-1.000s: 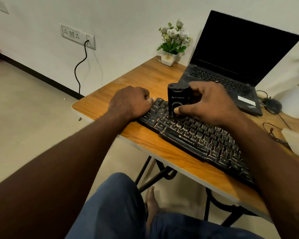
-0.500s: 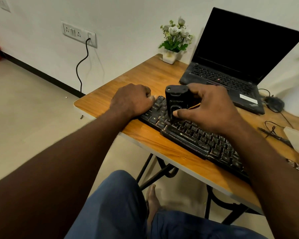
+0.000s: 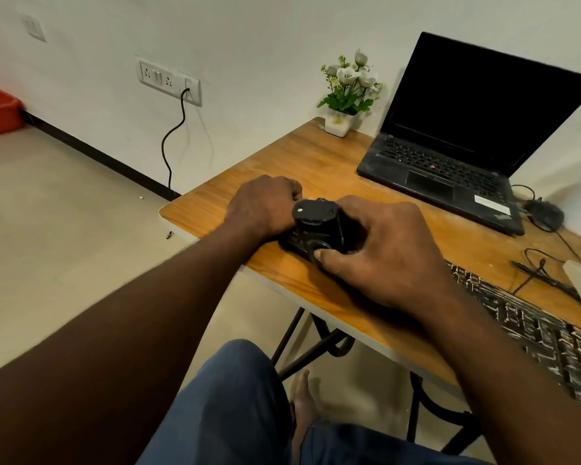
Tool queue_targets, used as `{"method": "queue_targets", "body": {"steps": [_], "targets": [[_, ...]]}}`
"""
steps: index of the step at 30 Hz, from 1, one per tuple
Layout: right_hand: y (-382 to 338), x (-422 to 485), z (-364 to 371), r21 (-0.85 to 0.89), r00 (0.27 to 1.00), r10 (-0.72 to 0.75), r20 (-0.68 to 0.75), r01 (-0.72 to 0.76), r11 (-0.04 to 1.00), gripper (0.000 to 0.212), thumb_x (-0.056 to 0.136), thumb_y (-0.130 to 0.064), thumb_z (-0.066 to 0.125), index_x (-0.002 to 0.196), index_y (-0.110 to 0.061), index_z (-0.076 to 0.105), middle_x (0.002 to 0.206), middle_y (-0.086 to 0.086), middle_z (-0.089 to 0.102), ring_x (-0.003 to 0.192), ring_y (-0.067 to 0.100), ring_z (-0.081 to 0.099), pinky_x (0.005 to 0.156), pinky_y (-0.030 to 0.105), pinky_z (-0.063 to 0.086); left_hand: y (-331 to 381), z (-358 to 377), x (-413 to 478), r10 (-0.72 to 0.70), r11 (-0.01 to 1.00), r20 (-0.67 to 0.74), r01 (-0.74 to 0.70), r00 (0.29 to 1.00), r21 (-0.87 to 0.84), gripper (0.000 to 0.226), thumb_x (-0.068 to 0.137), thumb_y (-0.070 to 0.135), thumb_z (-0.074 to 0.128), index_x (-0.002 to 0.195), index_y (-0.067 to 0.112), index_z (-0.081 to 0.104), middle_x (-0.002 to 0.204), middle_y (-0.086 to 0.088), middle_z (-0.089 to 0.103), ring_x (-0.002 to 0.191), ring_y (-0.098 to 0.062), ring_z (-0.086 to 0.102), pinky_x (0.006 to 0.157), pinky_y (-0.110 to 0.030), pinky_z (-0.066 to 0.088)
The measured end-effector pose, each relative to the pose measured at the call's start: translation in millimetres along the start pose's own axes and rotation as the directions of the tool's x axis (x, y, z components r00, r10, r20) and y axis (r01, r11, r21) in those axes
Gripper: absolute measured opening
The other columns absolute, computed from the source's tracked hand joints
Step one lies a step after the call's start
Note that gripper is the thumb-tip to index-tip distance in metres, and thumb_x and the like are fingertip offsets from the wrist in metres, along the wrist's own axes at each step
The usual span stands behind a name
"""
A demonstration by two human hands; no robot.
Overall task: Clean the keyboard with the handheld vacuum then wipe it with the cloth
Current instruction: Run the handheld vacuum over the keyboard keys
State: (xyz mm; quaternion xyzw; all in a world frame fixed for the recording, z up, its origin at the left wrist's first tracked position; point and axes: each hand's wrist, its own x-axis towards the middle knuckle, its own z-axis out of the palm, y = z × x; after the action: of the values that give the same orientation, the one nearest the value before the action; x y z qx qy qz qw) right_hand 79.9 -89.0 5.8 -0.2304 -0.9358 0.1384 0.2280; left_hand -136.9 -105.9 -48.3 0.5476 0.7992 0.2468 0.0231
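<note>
The right hand (image 3: 386, 256) is wrapped round the handheld vacuum (image 3: 316, 223), thumb laid across its near face by a round button and fingers curled behind it. The vacuum stands with its long axis close to upright on the left end of the keyboard (image 3: 534, 330), its flat top cap tipped towards the camera and its lower end down on the keys, hidden by the hand. The keyboard lies on the wooden table (image 3: 309, 159) along the near edge, its long axis running from far left to near right; the keys are blurred. The left hand (image 3: 265, 206) sits just left of the vacuum at the keyboard's left end, fingers curled under; I cannot tell whether they grip anything. An open laptop (image 3: 450, 162), a mouse (image 3: 545, 214) and a potted plant (image 3: 346, 95) stand at the far side
</note>
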Motion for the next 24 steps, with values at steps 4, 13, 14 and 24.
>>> {"method": "queue_targets", "body": {"steps": [4,13,14,24], "targets": [[0,-12,-23,-0.027,0.992,0.084,0.097,-0.082,0.996,0.057,0.077,-0.039,0.086,0.130,-0.035,0.067,0.107,-0.016,0.073,0.096,0.001,0.066,0.080,0.024,0.058,1,4,3,-0.028,1.000,-0.039,0.028,0.999,-0.013,0.029,0.094,0.049,0.055,0.076,0.026,0.060,0.072,0.003,0.061,0.070,-0.016,0.056,0.059,-0.031,0.033],[-13,-12,10,0.082,0.996,0.075,-0.039,-0.072,0.994,0.054,0.078,-0.033,0.085,0.129,-0.034,0.069,0.108,-0.014,0.074,0.094,0.001,0.066,0.080,0.026,0.059,-4,3,5,-0.042,0.996,-0.021,0.041,0.999,-0.074,0.030,0.093,0.050,0.059,0.075,0.026,0.062,0.068,0.004,0.062,0.069,-0.018,0.058,0.058,-0.031,0.036],[-8,-16,1,0.085,0.993,0.113,-0.014,-0.112,0.990,0.056,0.076,-0.035,0.085,0.129,-0.036,0.068,0.107,-0.017,0.073,0.093,-0.001,0.065,0.077,0.020,0.057,-5,6,6,-0.041,0.996,-0.032,0.039,0.999,-0.077,0.033,0.093,0.052,0.057,0.074,0.026,0.061,0.069,0.004,0.062,0.070,-0.018,0.059,0.059,-0.032,0.036],[-17,-11,23,0.066,0.981,0.104,-0.163,-0.095,0.993,0.053,0.078,-0.032,0.085,0.129,-0.029,0.070,0.106,-0.012,0.075,0.091,0.001,0.065,0.075,0.008,0.049,-5,3,4,0.002,0.998,0.001,-0.002,1.000,-0.058,0.020,0.084,0.047,0.057,0.077,0.029,0.062,0.070,0.006,0.063,0.070,-0.018,0.061,0.059,-0.030,0.039]]}}
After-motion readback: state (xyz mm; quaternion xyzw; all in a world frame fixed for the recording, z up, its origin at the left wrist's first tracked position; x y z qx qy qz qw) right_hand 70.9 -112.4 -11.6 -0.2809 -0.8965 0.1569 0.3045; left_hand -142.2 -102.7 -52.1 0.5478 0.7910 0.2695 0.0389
